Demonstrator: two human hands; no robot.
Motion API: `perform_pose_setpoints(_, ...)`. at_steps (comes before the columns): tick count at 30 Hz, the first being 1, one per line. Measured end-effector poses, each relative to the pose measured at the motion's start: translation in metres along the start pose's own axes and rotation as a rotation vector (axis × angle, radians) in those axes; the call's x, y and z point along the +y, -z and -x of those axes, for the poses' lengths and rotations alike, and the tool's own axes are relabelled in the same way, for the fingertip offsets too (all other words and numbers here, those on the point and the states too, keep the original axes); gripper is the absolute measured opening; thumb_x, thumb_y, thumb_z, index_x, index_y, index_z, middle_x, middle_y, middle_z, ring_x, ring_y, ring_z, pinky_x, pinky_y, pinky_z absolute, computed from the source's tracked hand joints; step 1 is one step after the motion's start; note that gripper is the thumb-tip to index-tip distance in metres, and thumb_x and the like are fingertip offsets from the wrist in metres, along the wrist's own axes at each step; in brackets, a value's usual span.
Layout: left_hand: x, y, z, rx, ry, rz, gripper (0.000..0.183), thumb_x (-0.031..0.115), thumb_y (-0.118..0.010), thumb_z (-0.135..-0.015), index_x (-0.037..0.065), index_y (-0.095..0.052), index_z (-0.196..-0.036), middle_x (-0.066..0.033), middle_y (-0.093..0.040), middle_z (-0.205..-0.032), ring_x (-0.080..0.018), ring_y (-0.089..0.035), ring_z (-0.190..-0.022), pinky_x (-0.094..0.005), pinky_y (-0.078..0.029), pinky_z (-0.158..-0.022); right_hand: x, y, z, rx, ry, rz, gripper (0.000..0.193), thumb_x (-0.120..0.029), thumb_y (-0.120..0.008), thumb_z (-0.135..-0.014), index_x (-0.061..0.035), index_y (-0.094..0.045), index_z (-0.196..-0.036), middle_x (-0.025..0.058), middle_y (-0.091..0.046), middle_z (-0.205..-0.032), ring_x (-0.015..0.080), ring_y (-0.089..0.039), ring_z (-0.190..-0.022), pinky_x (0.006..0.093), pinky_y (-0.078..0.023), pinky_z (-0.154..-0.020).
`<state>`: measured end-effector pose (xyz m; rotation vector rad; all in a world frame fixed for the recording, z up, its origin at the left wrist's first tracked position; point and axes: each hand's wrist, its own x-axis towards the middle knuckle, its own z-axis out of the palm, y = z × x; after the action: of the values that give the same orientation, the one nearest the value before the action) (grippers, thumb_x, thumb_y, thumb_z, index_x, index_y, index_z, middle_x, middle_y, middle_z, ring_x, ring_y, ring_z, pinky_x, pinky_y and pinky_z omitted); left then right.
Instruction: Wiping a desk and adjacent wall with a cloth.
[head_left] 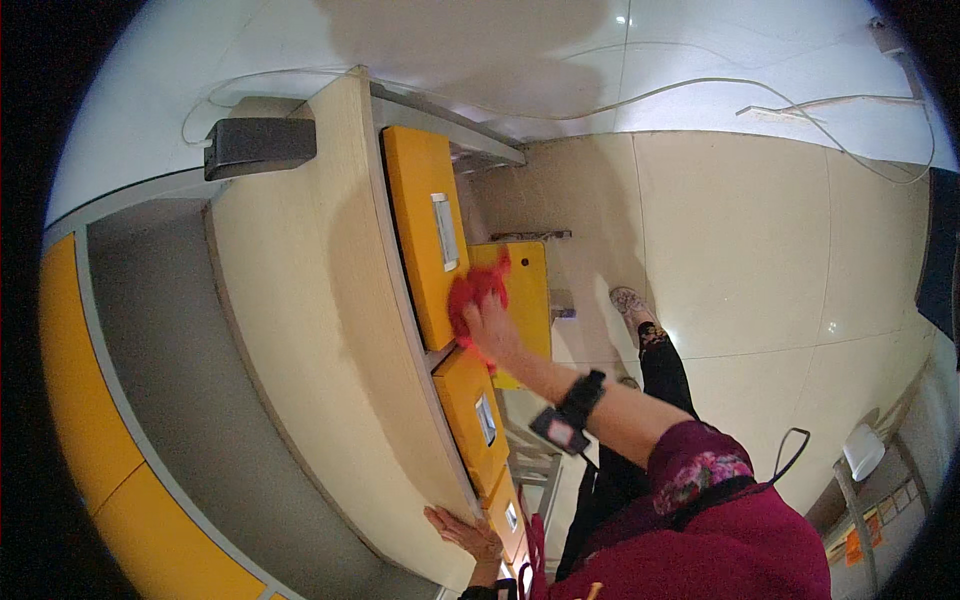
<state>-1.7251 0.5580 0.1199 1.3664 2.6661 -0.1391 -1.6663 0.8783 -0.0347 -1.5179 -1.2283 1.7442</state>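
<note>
Holding red cloth [487,279], the right hand [493,332] seemingly touches a yellow drawer [418,225].

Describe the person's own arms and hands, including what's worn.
The right hand and left hand are gloveless. The right arm has a maroon sleeve with a floral cuff, plus a black strap with a dark boxy device and black cable. A black left wristband is partly cut off.
</note>
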Motion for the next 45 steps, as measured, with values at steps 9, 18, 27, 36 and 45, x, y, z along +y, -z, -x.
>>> perform_pose_setpoints(9,-0.001,-0.003,-0.002,0.035,-0.054,0.030,0.066,0.046,-0.032,-0.082,0.004,-0.016,-0.131,-0.0269,-0.015,-0.132,-0.0421,-0.015,-0.122,-0.0531,-0.013,-0.095,-0.074,0.033,-0.009,0.072,0.322,0.106,0.045,-0.025,-0.045,-0.080,0.0092,-0.038,-0.109,0.0286,-0.035,-0.118,0.0403,-0.038,-0.106,0.0430,-0.033,-0.089)
perform_pose_setpoints(18,-0.006,-0.005,0.005,0.149,-0.097,-0.038,0.063,0.043,-0.033,-0.085,0.002,-0.017,-0.130,-0.0231,-0.016,-0.133,-0.0381,-0.017,-0.122,-0.0499,-0.013,-0.096,-0.007,-0.015,0.110,-0.029,0.200,0.036,0.046,-0.026,-0.045,-0.081,0.0089,-0.038,-0.111,0.0270,-0.036,-0.118,0.0398,-0.036,-0.107,0.0417,-0.030,-0.092)
perform_pose_setpoints(27,-0.006,0.000,0.009,0.213,-0.085,0.025,0.061,0.043,-0.035,-0.084,0.002,-0.023,-0.128,-0.0221,-0.020,-0.132,-0.0377,-0.019,-0.122,-0.0474,-0.015,-0.097,0.108,-0.070,0.268,-0.083,0.438,0.202,0.041,-0.026,-0.042,-0.083,0.0100,-0.040,-0.102,0.0298,-0.041,-0.103,0.0449,-0.039,-0.096,0.0455,-0.032,-0.086)
perform_pose_setpoints(36,-0.103,0.002,0.197,-0.016,0.213,0.075,0.067,0.026,-0.055,-0.077,0.006,-0.020,-0.130,-0.0203,-0.019,-0.133,-0.0377,-0.016,-0.123,-0.0534,-0.019,-0.095,0.033,-0.029,0.130,-0.188,0.578,0.678,0.039,-0.024,-0.035,-0.084,0.0102,-0.040,-0.103,0.0303,-0.044,-0.103,0.0434,-0.040,-0.098,0.0473,-0.033,-0.084)
perform_pose_setpoints(45,-0.087,-0.022,0.236,-0.065,0.566,-0.022,0.087,0.025,-0.062,-0.070,0.005,-0.005,-0.133,-0.0231,-0.007,-0.135,-0.0383,-0.009,-0.125,-0.0553,-0.018,-0.095,0.118,-0.112,0.308,-0.203,-0.158,0.025,0.031,-0.019,-0.033,-0.083,0.0064,-0.045,-0.096,0.0288,-0.048,-0.095,0.0425,-0.045,-0.092,0.0472,-0.036,-0.077)
